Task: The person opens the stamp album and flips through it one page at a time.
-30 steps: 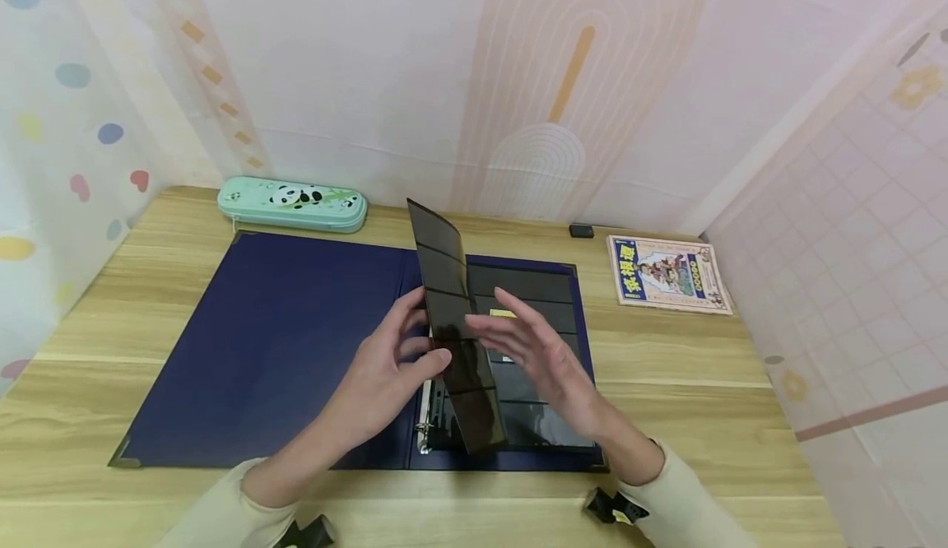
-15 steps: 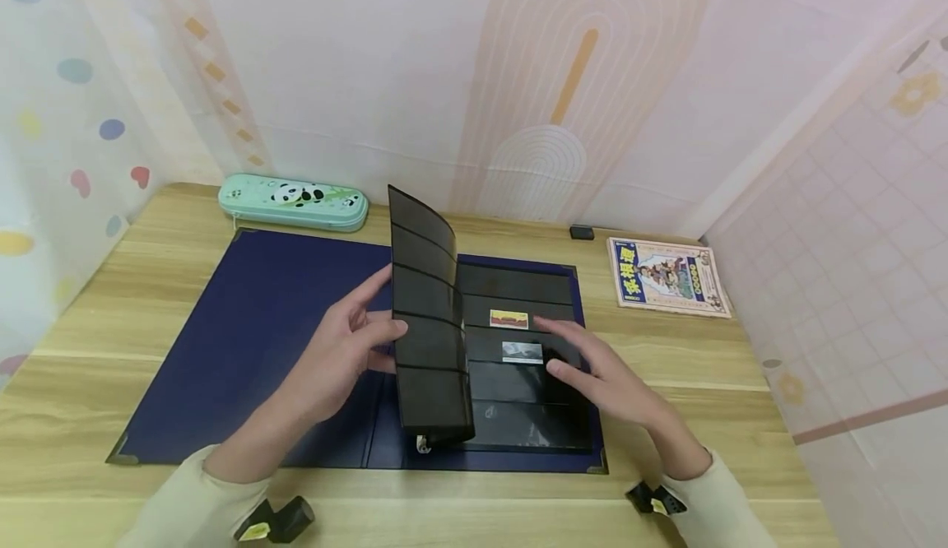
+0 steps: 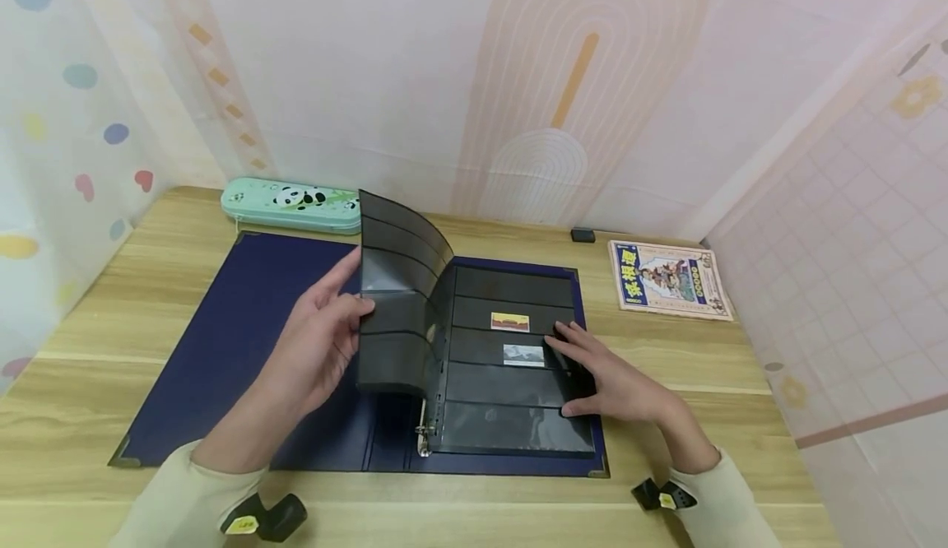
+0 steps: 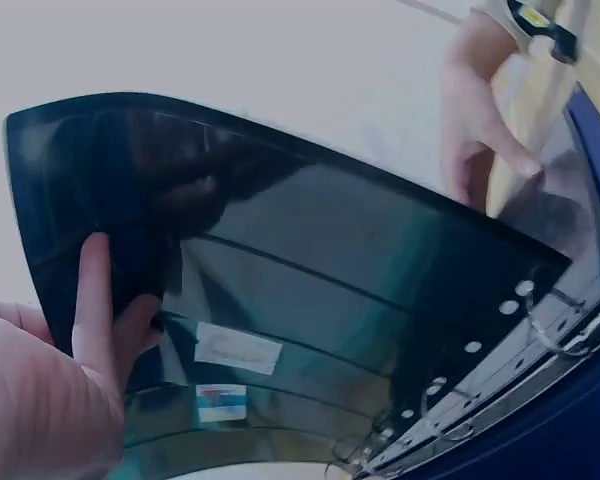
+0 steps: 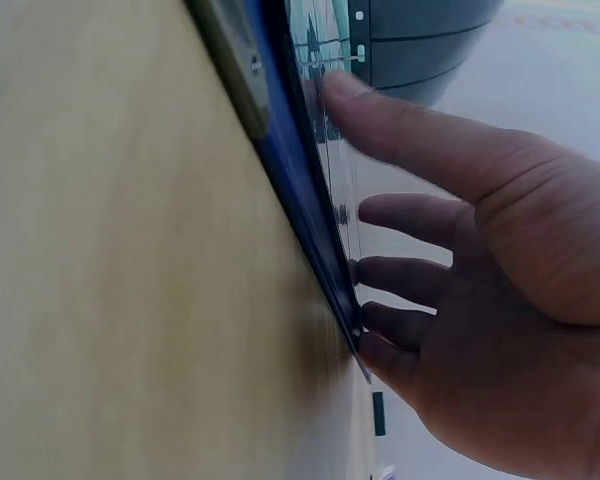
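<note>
A dark blue stamp album lies spread on the table, with metal rings at its spine. My left hand holds up a curved black pocket page by its outer edge, thumb in front and fingers behind. In the left wrist view, a whitish stamp and a blue-and-white stamp show on that page's far side. On the flat page at right sit a yellow-and-red stamp and a grey stamp. My right hand rests at that page's right edge, fingers spread.
Behind the album lies a mint pencil case with a panda on it. A small black object is near the back edge. An illustrated booklet lies at the right. Patterned cloth hangs behind the table.
My left hand has swung the black page leftward, uncovering the flat page and its two stamps. My right hand has moved from near the raised page to the flat page's right edge.
</note>
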Tool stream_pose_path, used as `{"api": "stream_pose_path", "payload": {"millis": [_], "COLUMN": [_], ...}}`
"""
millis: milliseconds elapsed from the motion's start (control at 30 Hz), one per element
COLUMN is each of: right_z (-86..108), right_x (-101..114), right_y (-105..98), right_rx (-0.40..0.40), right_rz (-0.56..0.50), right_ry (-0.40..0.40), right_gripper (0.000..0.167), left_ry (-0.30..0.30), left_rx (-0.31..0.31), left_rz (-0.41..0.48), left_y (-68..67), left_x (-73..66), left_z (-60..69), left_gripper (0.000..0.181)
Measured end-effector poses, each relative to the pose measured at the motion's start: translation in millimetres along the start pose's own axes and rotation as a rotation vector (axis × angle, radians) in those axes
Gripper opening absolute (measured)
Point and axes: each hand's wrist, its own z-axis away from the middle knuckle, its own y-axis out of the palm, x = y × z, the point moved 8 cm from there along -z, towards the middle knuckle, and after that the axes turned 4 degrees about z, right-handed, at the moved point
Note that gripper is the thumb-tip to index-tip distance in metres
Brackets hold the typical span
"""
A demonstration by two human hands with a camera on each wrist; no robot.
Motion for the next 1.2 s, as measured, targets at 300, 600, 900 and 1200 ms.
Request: {"api": "stream_pose_path", "payload": {"millis": [300, 600, 900, 1200], "right_z": [0.2, 0.3, 1.2, 0.5], "right_x": [-0.8, 0.8, 2.3, 0.9], "right_y": [1.9, 2.1, 0.4, 0.3], "right_rx": [-0.007, -0.013, -0.014, -0.013], "right_rz": [0.009, 0.031, 0.042, 0.050], "right_ry": [-0.020, -0.019, -0.005, -0.004], "right_gripper": [0.094, 0.094, 0.093, 0.093], "left_ry": [0.108, 0.123, 0.064, 0.094], "left_rx": [0.059, -0.051, -0.071, -0.111], "left_rz": [0.033, -0.107, -0.155, -0.305], "left_y": [-11.0, -43.1, -82.4, -104.5], "left_x": [-17.8, -37.3, -42.7, -45.1], "left_z": [0.9, 5.0, 9.5, 19.5], "left_gripper": [0.078, 0.062, 0.058, 0.054]}}
